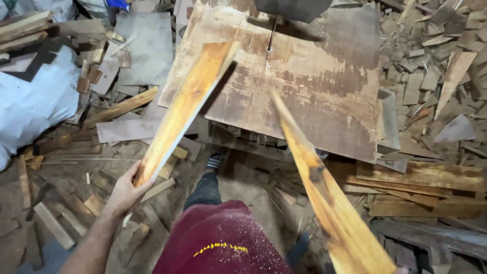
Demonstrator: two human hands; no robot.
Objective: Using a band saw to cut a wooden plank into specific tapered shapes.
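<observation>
My left hand [127, 190] grips the near end of a long orange-brown wooden plank [185, 104], which slants up toward a worn wooden saw table [329, 96]. A second, narrower wooden strip [317, 182] runs from the lower right up to the table top near a thin saw blade [270, 43] standing in its slot. My right hand is out of frame below the strip's near end, so its grip is hidden. My maroon shirt [223, 238], dusted with sawdust, fills the bottom centre.
Heaps of wood offcuts [436, 61] lie right of the table. Boards and slats [122, 106] scatter over the dirt floor on the left, beside a white sack [35, 101]. Long planks [421, 177] lie low right. A dark machine part [291, 9] overhangs the table's far edge.
</observation>
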